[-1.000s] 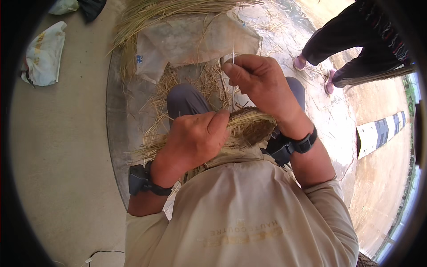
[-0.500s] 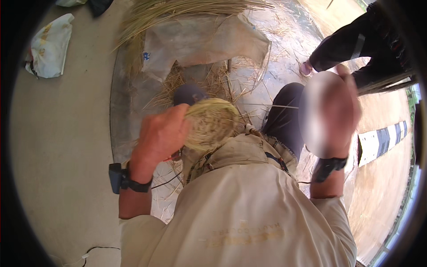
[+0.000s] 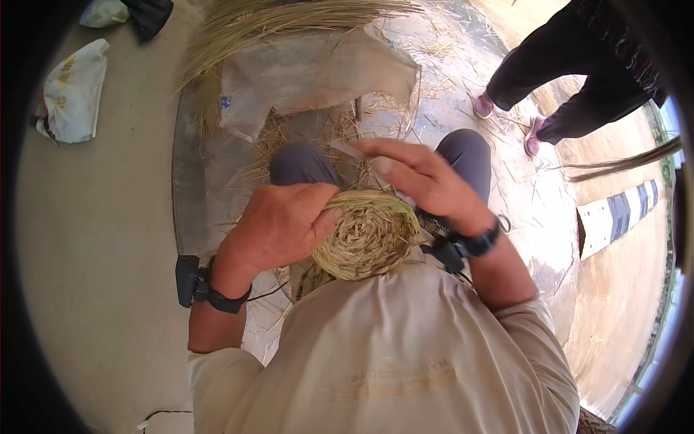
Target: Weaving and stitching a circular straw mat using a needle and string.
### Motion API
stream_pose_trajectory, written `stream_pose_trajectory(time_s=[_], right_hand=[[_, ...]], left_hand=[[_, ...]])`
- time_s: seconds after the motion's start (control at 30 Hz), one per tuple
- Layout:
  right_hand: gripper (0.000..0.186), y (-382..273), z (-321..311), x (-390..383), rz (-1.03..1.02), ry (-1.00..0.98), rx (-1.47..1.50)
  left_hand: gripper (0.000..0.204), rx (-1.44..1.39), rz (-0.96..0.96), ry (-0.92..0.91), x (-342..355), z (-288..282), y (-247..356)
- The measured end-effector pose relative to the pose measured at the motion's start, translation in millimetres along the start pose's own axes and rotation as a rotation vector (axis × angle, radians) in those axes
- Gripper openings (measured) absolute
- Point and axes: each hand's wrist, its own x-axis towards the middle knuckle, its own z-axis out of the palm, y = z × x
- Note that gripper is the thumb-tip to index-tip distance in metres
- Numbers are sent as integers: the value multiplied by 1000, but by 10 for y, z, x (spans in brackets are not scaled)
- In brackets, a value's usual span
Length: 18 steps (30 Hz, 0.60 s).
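Observation:
A small round woven straw basket (image 3: 365, 242) rests against my lap, its hollow side facing up toward me. My left hand (image 3: 278, 223) is closed on the basket's left rim, thumb inside and fingers outside. Beyond the far rim, my right hand (image 3: 423, 177) reaches across with its fingers drawn together. At its fingertips a pale, flat strip (image 3: 348, 149) sticks out toward the left; its kind is too blurred to tell.
Loose straw and a crumpled translucent sheet (image 3: 318, 69) lie on the ground mat ahead, near a bundle of long stalks (image 3: 289, 22). White bags (image 3: 74, 90) are at the far left. Another person's dark-trousered legs (image 3: 564, 65) stand at the right, near a striped kerb (image 3: 622, 210).
My right hand has come in from the far right, where a thin strand stretched from the basket toward it, to the basket's far rim. The basket has moved slightly right and nearer my body.

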Motion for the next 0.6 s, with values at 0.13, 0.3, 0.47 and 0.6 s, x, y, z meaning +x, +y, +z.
stream_pose_trajectory(time_s=[0.13,0.3,0.47,0.6], right_hand=[[46,155,-116,-136,535,-195,168],[42,590,-607,-544,368,-343,-150],[40,525,-531,-472,243,23,597],[39,302,-162,-110,176,208,1129]], left_hand=[[27,-43,-65,26,-52,120,-52],[36,-75,-154,25,-41,221,-65],[39,-54,-66,79,-15,371,-107],[39,13,-32,41,36,412,-69]])
